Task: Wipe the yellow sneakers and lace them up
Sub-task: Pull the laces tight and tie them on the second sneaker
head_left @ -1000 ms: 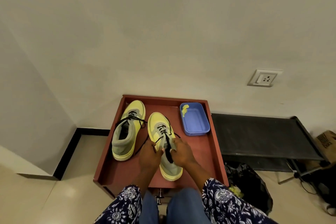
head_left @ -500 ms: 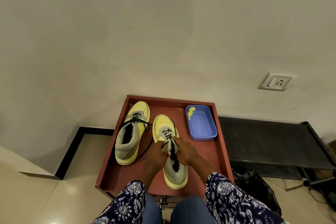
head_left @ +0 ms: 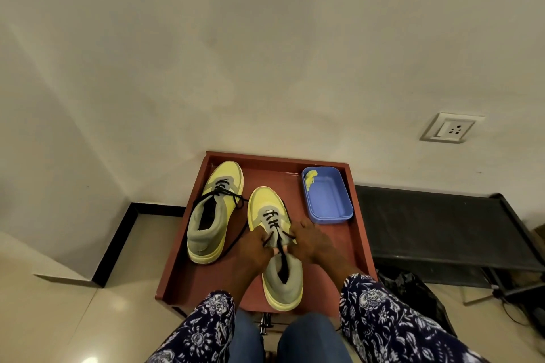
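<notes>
Both hands have crept up the shoe since a second ago, from around the collar to the upper eyelets, and the camera has tipped so the red tray sits lower in view. Fingertips of the left hand (head_left: pixel 256 247) pinch one strand of the black lace (head_left: pixel 274 222) at the left edge of the grey tongue, while the right hand (head_left: pixel 312 240) pinches the other strand at the right edge; the exact fingers closed on the cord are hard to make out at this size. Between them lies the near yellow sneaker (head_left: pixel 275 244), toe pointing away, sole flat on the red tray (head_left: pixel 358 233). That lace looks thin, limp and likely to slip, so it is best taken close to its tip and fed eyelet by eyelet; the sneaker itself seems light, with a soft padded collar and a firmer sole, so steadying it by the collar should keep it from sliding. Left of it stands the second yellow sneaker (head_left: pixel 215 209), already laced, its loose ends trailing on the tray. At the tray's far right corner sits a blue plastic tub (head_left: pixel 327 197) holding only a small yellow cloth (head_left: pixel 310 178) bunched in one corner.
</notes>
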